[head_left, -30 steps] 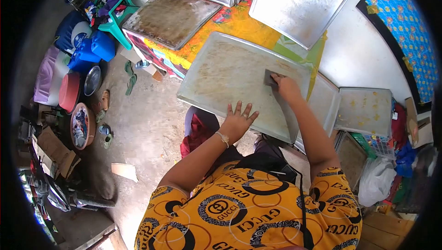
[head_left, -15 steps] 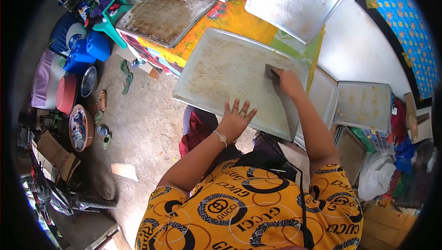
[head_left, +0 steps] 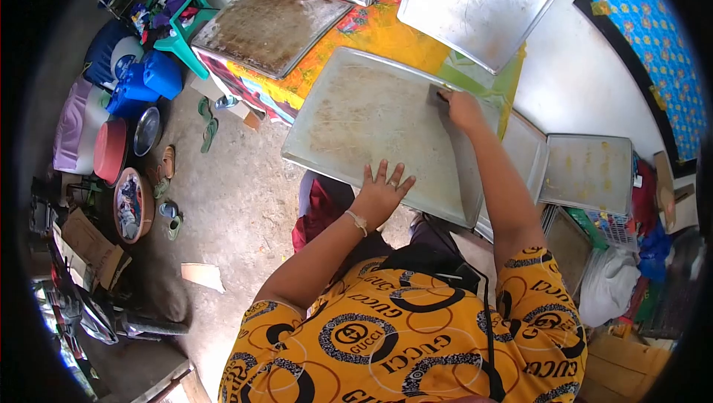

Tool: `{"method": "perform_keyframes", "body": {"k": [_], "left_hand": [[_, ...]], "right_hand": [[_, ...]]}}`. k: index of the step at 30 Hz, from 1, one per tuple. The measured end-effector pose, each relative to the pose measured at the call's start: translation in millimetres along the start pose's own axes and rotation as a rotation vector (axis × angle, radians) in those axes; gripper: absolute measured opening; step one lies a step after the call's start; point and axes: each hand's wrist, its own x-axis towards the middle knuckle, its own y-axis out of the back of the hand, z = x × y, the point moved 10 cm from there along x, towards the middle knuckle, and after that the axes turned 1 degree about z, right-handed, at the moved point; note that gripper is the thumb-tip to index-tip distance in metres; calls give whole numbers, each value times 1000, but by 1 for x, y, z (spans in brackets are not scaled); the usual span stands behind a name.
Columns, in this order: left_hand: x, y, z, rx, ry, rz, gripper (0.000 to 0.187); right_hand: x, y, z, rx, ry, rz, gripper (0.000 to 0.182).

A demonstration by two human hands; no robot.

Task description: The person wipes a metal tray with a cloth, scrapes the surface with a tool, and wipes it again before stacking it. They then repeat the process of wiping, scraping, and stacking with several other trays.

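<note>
A metal baking tray (head_left: 356,117) with brownish stains lies before me, its far side over the table and its near edge by my lap. My left hand (head_left: 382,195) rests on its near rim with the fingers spread, one of them wearing a ring. Near the tray's far right part, my right hand (head_left: 465,112) is closed around a flat dark scraper (head_left: 437,95), whose blade is against the tray surface. My fingers partly cover the scraper's grip.
A heavily browned tray (head_left: 271,28) lies on the table with the orange patterned cloth (head_left: 416,35). Cleaner trays (head_left: 483,5) lean at the back. More trays (head_left: 587,169) stand at right above a plastic crate (head_left: 613,228). Slippers (head_left: 209,134) and a basin (head_left: 134,206) are on the left floor.
My right hand has moved slightly away from me along the tray with the scraper. My left hand stays on the near rim.
</note>
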Motion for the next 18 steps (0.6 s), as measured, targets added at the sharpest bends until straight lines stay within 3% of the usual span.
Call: {"method": "perform_keyframes", "body": {"k": [5, 10, 13, 18], "left_hand": [[1, 4, -3, -20, 6, 56, 53], [1, 2, -2, -20, 6, 39, 54], [2, 2, -2, -16, 4, 28, 55], [2, 2, -2, -23, 12, -20, 57]], "right_hand": [[9, -3, 2, -48, 54, -22, 48], [-68, 0, -12, 6, 167, -10, 41], [-119, 4, -19, -33, 154, 36, 39], [-110, 12, 1, 22, 105, 61, 40]]}}
